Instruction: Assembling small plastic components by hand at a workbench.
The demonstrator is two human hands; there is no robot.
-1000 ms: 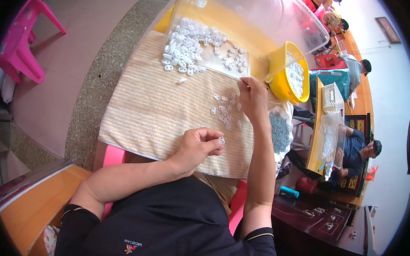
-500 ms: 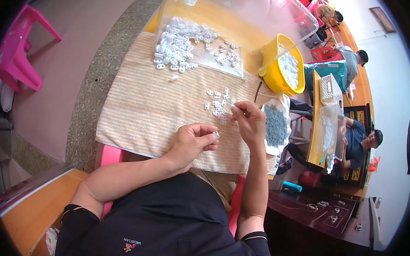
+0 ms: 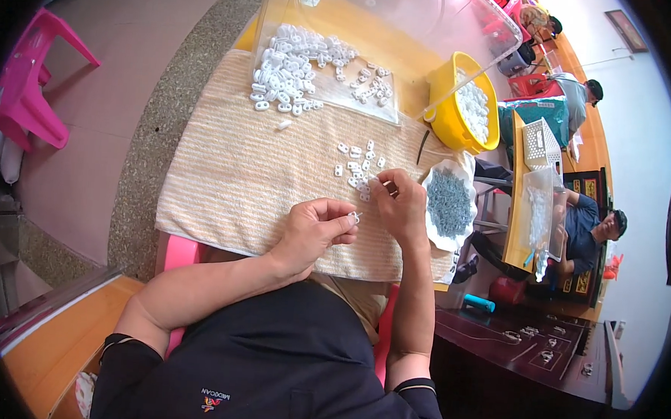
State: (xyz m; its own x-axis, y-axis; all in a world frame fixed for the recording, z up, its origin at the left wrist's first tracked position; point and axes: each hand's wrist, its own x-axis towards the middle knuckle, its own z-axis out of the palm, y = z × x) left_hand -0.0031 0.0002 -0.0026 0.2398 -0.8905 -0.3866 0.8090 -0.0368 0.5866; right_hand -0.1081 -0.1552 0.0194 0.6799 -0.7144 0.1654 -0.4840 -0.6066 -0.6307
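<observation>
My left hand is closed in a pinch on a small white plastic piece, which has a thin bit sticking up from it. Just to the right, my right hand is also closed, thumb and fingertips pressed together. What those fingertips hold is too small to make out. Beside them, several small white two-holed pieces lie loose on a striped towel. A white-lined heap of small grey parts sits right of my right hand.
Beyond the towel, a clear plastic box holds white oval two-holed parts. A yellow tub of white pieces stands at the far right, near a dark strip. A co-worker sits at another table; a pink stool stands left.
My right hand has moved slightly nearer and to the left, closer to my left hand. My left hand keeps its pinch in nearly the same place.
</observation>
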